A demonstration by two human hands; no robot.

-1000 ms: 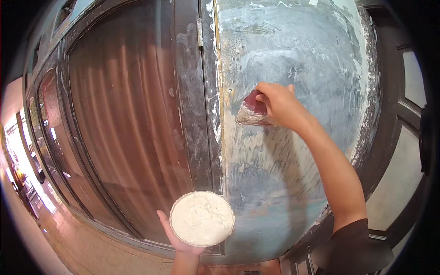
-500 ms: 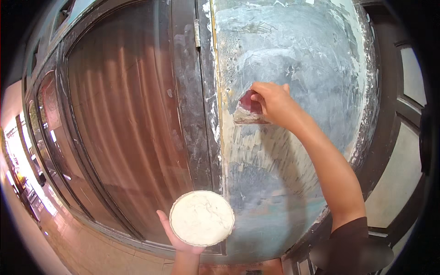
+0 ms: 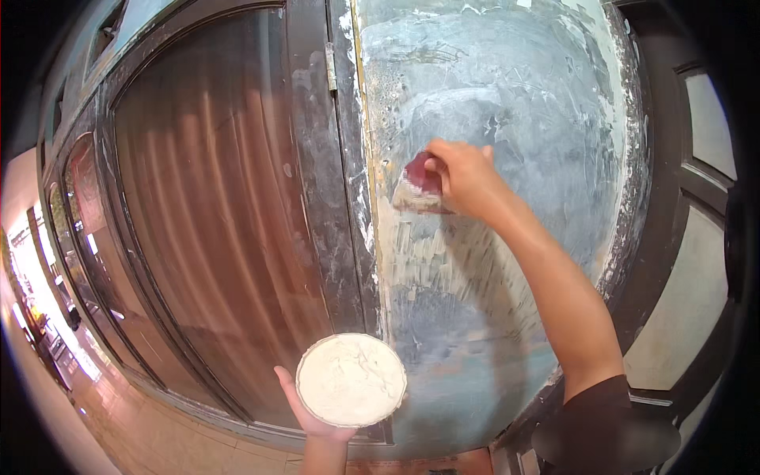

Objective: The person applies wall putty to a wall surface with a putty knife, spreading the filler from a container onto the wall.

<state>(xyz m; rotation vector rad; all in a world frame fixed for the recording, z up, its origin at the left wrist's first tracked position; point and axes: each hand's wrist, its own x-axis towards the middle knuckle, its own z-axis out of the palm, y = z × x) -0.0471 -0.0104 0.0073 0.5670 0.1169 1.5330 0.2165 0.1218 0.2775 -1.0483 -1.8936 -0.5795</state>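
My right hand (image 3: 469, 178) is closed around a dark red putty spreader (image 3: 425, 168), which is smeared with whitish paste along its lower part. The spreader's blade lies against the grey, patchy wall (image 3: 507, 95), or very close to it. Below it, a band of short cream-coloured filler strokes (image 3: 427, 249) covers the wall. Lower down, my left hand (image 3: 305, 412) supports a round tub of off-white putty (image 3: 351, 380) from beneath, thumb out at its left side. Most of the left fingers are hidden under the tub.
Left of the wall stands a dark wooden frame (image 3: 317, 158) with a hinge, around a glass pane with a brown curtain (image 3: 214, 198) behind it. Another dark door with pale panels (image 3: 681, 293) is on the right. A tiled floor (image 3: 198, 431) shows at the lower left.
My right hand and the spreader have moved slightly upward along the wall. The view has shifted a little, while the tub stays in nearly the same place in my left hand.
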